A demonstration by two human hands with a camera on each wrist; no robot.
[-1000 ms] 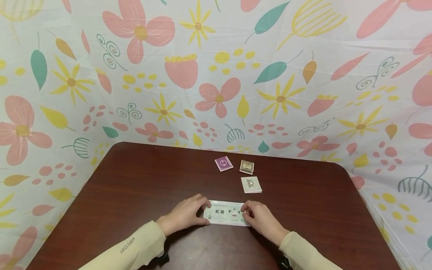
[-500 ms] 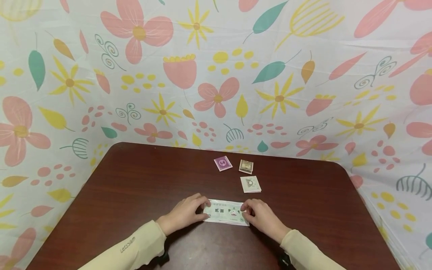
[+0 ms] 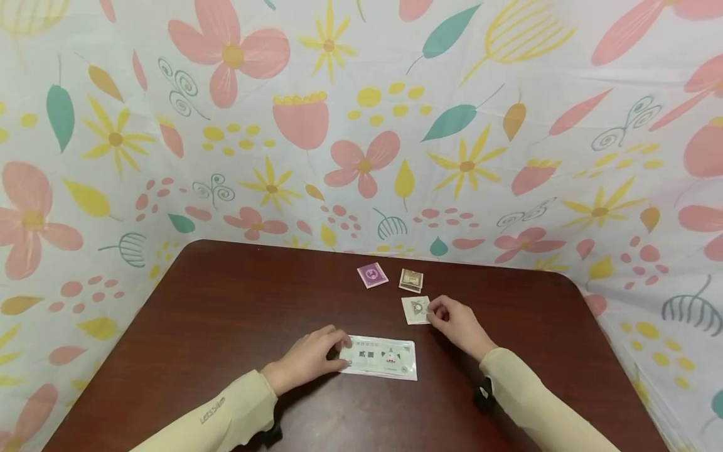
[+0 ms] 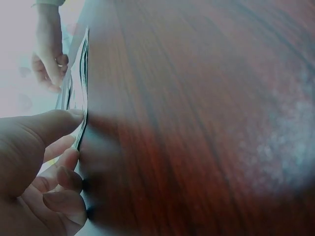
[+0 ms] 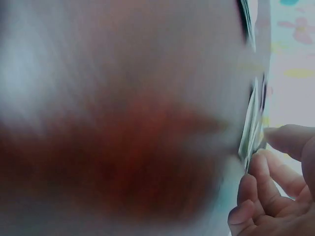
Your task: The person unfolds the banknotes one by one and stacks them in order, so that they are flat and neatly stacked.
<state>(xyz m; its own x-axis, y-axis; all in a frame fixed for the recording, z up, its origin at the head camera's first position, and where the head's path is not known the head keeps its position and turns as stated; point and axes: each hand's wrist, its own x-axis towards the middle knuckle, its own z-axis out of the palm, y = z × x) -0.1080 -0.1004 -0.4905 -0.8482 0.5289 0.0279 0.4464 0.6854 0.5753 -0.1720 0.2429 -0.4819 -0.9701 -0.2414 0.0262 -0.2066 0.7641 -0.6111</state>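
Note:
A stack of pale green play banknotes (image 3: 378, 357) lies flat in front of me in the head view. My left hand (image 3: 313, 358) pinches its left end between thumb and fingers; the left wrist view shows the stacked edges of the banknotes (image 4: 83, 73) there. Farther off and to the right, my right hand (image 3: 460, 323) has thumb and fingertips at the right edge of a pale folded banknote (image 3: 415, 310), pinching it. Up close in the right wrist view, the folded banknote (image 5: 250, 123) shows layered edges beside the thumb, and its far side is hidden.
Behind the pale folded banknote lie a purple folded banknote (image 3: 373, 275) and a brown one (image 3: 411, 280). All rest on a dark red-brown wooden table (image 3: 254, 295). A flower-printed cloth (image 3: 361, 125) hangs beyond its back edge.
My right hand has let go of the banknote stack's right end and moved away and rightward to the pale folded banknote. The left hand stays on the stack.

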